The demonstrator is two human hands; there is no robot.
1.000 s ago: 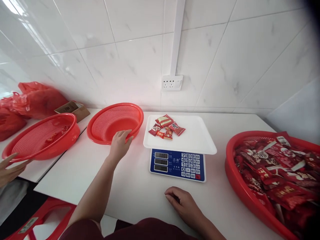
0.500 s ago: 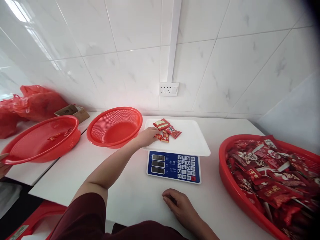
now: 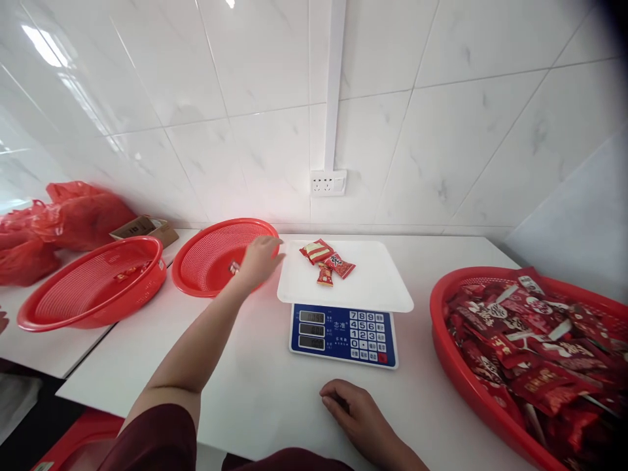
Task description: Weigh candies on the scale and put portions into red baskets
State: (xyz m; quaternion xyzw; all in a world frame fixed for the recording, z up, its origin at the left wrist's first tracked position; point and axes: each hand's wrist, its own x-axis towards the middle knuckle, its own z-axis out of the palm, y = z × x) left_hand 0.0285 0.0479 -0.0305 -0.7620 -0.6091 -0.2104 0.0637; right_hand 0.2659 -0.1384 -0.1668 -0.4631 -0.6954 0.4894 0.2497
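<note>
My left hand (image 3: 262, 261) is over the right side of a red sieve basket (image 3: 196, 252), fingers apart and nothing seen in them. A small snack packet (image 3: 234, 267) shows inside that basket, by my wrist. To the right, three red snack packets lie together on the white pan (image 3: 370, 278) of a digital scale: a striped one (image 3: 316, 250), a larger one with dark lettering (image 3: 341, 264) and a small one (image 3: 324, 275). My right hand (image 3: 350, 409) rests on the table below the blue keypad (image 3: 344, 335), fingers loosely curled with nothing visible in them.
A large red basket (image 3: 441, 340) heaped with red snack packets stands at the right. Another red basket (image 3: 88, 317) at the left holds a few packets. Beyond it are red plastic bags (image 3: 83, 216) and a cardboard box (image 3: 164, 232). Another person's fingers (image 3: 2, 320) show at the left edge.
My left hand has moved left from the scale pan to over the middle basket. One small packet is gone from the pan, and one now shows in that basket. The other person's hand has left the left basket's rim.
</note>
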